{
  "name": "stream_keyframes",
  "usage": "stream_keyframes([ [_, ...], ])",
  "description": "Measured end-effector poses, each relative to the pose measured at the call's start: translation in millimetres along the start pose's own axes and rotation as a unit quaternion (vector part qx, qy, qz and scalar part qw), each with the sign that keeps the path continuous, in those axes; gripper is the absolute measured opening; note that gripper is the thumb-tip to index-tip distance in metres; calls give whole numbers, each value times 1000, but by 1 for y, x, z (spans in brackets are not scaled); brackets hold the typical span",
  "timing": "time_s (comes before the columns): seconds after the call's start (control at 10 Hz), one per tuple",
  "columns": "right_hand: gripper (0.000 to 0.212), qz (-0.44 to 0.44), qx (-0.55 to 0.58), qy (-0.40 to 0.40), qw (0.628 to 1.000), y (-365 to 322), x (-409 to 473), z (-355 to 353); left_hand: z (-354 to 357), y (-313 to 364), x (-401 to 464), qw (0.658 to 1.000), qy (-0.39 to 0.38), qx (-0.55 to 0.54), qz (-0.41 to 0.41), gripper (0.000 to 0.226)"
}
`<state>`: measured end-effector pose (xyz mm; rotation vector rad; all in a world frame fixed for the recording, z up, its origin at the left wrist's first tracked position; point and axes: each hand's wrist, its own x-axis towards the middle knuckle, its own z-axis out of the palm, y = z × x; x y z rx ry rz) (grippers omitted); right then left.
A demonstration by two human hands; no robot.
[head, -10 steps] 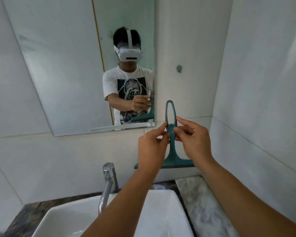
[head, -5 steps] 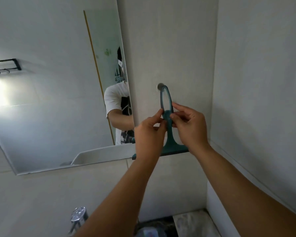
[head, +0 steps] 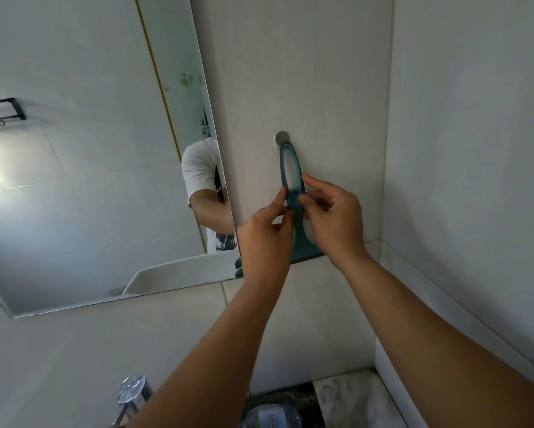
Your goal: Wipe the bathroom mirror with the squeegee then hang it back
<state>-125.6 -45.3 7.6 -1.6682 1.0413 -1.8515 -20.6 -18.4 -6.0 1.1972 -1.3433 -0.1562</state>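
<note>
A teal squeegee (head: 294, 193) with a long loop handle stands upright against the tiled wall, right of the mirror (head: 83, 168). The top of its loop sits just under a round grey wall hook (head: 282, 138), touching or nearly touching it. My left hand (head: 267, 239) pinches the handle's neck from the left with thumb and fingers. My right hand (head: 332, 217) pinches the same neck from the right. The squeegee's blade end shows below my hands, partly hidden by them.
A chrome tap (head: 133, 393) rises at the bottom left. A plastic bottle (head: 271, 417) lies on the marble counter (head: 352, 400) at the bottom. A side wall closes in on the right. The mirror reflects a person's sleeve and a white basin.
Both hands have lifted the squeegee up the wall, from counter height to the hook. The view has tilted upward, so the basin has dropped out of sight.
</note>
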Motion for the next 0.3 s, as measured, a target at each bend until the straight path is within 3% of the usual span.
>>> stream_keyframes([
  [0.2, 41, 1, -34, -19, 999, -9, -2, -2, -5, 5, -2, 998, -32, 47, 0, 47],
  [0.3, 45, 1, -103, -38, 994, -19, -13, -7, -17, 8, -12, 996, -46, 70, 19, 48],
])
